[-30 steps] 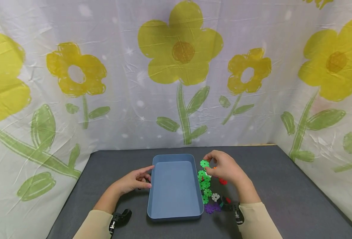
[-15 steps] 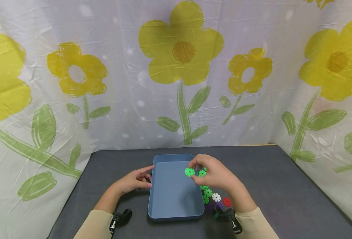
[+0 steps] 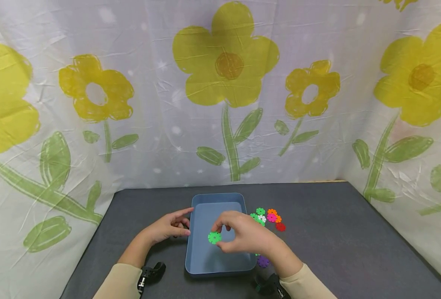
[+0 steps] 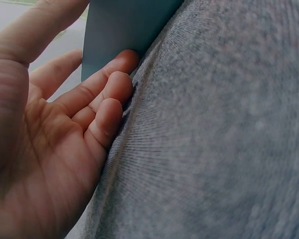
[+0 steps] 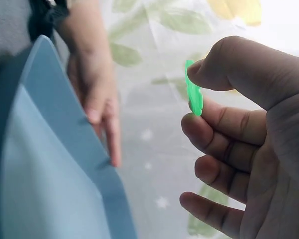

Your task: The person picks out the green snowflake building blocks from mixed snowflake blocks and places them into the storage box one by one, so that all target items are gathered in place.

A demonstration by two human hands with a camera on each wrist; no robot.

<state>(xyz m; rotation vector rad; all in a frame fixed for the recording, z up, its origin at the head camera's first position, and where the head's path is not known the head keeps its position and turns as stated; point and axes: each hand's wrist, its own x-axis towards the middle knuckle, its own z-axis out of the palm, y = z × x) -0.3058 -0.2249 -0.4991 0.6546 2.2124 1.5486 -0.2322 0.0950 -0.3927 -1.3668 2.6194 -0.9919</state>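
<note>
A green notched disc (image 3: 214, 237), shaped like a flat flower, is pinched between the thumb and index finger of my right hand (image 3: 246, 234). In the right wrist view the same disc appears edge-on. The right hand is over the blue tray (image 3: 201, 261), whose visible floor holds nothing. My left hand (image 3: 166, 227) touches the tray's left rim with thumb and index finger. The left wrist view shows the left hand's other fingers (image 4: 109, 117) loosely bent, near the tray's outer wall and the grey cloth.
Right of the tray lie several more notched discs: green (image 3: 260, 211), white (image 3: 262, 218), pink (image 3: 271, 217), orange (image 3: 272, 211), red (image 3: 280, 226) and purple (image 3: 263, 261). My right forearm hides part of this pile. A flower-printed curtain (image 3: 160, 124) hangs behind the dark tabletop (image 3: 336, 241).
My right hand has carried the green disc from the pile leftward, across the tray's right rim, to above the tray's middle. The left hand has stayed at the tray's left side.
</note>
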